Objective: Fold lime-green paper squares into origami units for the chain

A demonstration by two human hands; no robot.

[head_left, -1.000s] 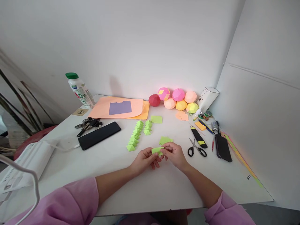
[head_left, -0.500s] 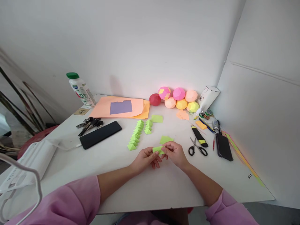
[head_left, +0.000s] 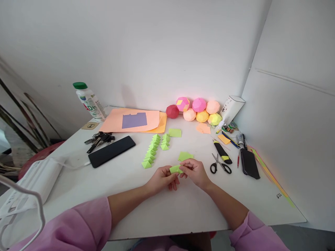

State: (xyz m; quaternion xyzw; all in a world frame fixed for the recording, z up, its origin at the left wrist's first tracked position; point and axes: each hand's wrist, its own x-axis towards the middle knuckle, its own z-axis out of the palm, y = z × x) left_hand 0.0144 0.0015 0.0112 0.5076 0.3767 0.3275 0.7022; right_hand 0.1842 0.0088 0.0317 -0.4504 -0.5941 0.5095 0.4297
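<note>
Between my two hands is a small piece of light green paper [head_left: 175,169], partly covered by the fingers. My left hand [head_left: 162,179] pinches its left end, and my right hand [head_left: 194,170] grips the right end with thumb and fingertips. Just behind the hands lie several flat green paper pieces [head_left: 185,156]. To the left stand two rows of folded green paper pyramids, a longer row [head_left: 151,152] and a shorter row [head_left: 165,142]. A flat green sheet [head_left: 175,132] rests beside the shorter row.
Scissors [head_left: 220,165], a cutter knife [head_left: 222,152] and a phone [head_left: 250,164] lie to the right. A black power bank [head_left: 112,151], keys [head_left: 101,140] and a bottle [head_left: 90,103] are at left. Several faceted paper balls [head_left: 199,105] line the wall near orange sheets [head_left: 110,120].
The hands stay almost in place. My left thumb has shifted down on the green paper, so more of its left part shows. The view has shifted slightly.
</note>
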